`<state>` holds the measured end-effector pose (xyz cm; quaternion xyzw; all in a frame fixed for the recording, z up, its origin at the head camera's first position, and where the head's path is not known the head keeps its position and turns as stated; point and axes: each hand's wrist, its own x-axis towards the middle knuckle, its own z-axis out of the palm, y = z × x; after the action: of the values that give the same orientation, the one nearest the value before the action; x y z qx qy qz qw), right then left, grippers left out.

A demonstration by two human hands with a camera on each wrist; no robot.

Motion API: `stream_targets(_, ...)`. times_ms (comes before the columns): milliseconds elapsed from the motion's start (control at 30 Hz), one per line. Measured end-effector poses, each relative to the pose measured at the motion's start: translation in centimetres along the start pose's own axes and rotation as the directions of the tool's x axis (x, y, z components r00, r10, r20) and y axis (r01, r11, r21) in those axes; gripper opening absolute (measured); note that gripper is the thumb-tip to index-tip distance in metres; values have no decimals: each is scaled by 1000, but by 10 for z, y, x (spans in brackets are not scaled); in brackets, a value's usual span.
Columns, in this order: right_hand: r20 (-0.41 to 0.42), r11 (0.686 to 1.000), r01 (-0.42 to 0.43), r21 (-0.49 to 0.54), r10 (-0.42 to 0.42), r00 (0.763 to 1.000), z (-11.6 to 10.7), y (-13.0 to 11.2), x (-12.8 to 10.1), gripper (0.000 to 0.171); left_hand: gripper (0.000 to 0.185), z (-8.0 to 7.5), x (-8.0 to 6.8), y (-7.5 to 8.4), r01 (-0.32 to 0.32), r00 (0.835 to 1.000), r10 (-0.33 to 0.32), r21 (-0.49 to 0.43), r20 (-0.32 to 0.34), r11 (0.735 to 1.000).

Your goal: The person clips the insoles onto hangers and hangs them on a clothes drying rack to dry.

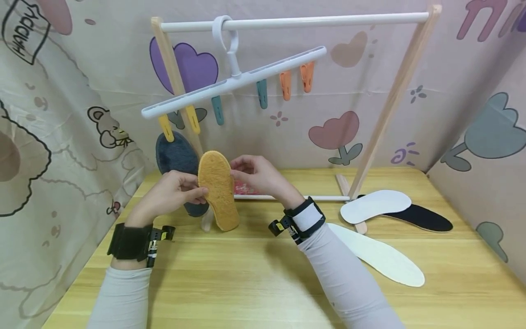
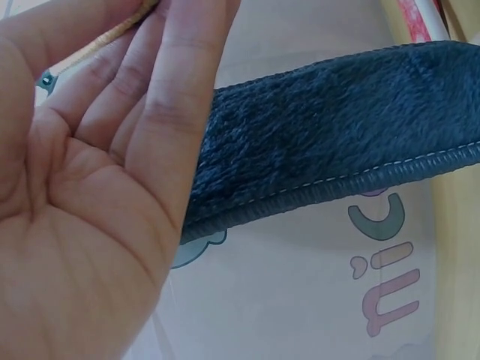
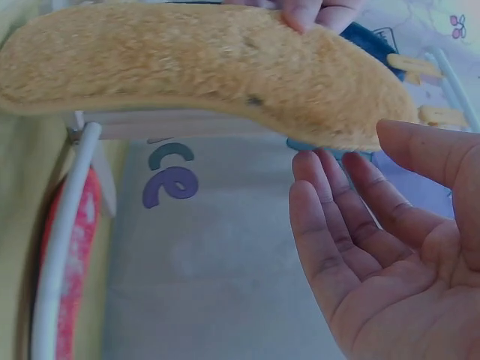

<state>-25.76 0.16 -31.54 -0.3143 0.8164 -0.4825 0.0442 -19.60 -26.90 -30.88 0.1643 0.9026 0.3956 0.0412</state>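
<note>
At the far left a dark grey insole (image 1: 176,157) hangs from a yellow clip (image 1: 166,128) on the white hanger (image 1: 234,82), which hooks over the rail of a wooden rack (image 1: 394,91). Just in front of it the left hand (image 1: 170,192) pinches the near edge of a yellow fuzzy insole (image 1: 218,189) between thumb and curled fingertips; in the left wrist view its fingers (image 2: 161,97) lie close together beside the grey one. The yellow insole stands nearly upright above the wooden table (image 1: 246,274), heel down, between both hands. The right hand (image 1: 259,176) meets its other edge. From the head view it seems to pinch that edge, though the right wrist view shows its fingers (image 3: 330,217) fairly straight and slightly apart just under the fuzz, so the grip is unclear. Further right, two white insoles (image 1: 376,205) (image 1: 382,258) and a black insole (image 1: 423,218) lie flat on the table.
</note>
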Motion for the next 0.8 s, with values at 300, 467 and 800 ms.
stream_targets(300,-9,999,52,-7,-52,999,-2,-32,13,41,19,-1,-1,0,-3,1000,3,15,-6,1000)
stream_targets(467,-6,998,57,-29,-57,998,-1,-49,22,49,18,-2,-1,-1,-7,1000,8,16,-8,1000)
stream_targets(800,-10,998,64,-1,-64,998,7,-80,44,67,18,-2,0,-2,-22,1000,22,23,-10,1000)
